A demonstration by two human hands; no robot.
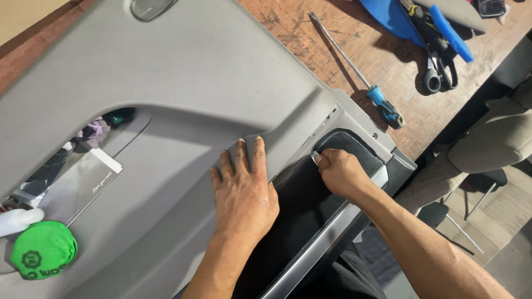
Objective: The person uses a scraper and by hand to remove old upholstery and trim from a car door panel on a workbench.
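A large grey car door panel (183, 83) lies across a wooden workbench (343, 61). My left hand (244, 191) rests flat on the panel's armrest ridge, fingers spread and pointing away from me. My right hand (341, 171) is closed on a small silvery tool (316, 158) pressed into the seam at the edge of the black insert (302, 205) of the panel. A silver trim strip (327, 235) runs along the panel's near edge.
A blue-handled screwdriver (354, 77) lies on the bench beyond the panel. Black scissors (438, 66) and blue material (399, 19) sit at the far right. A green cap (43, 250) and a white booklet (83, 185) lie in the panel's pocket at left. Chairs (487, 149) stand on the right.
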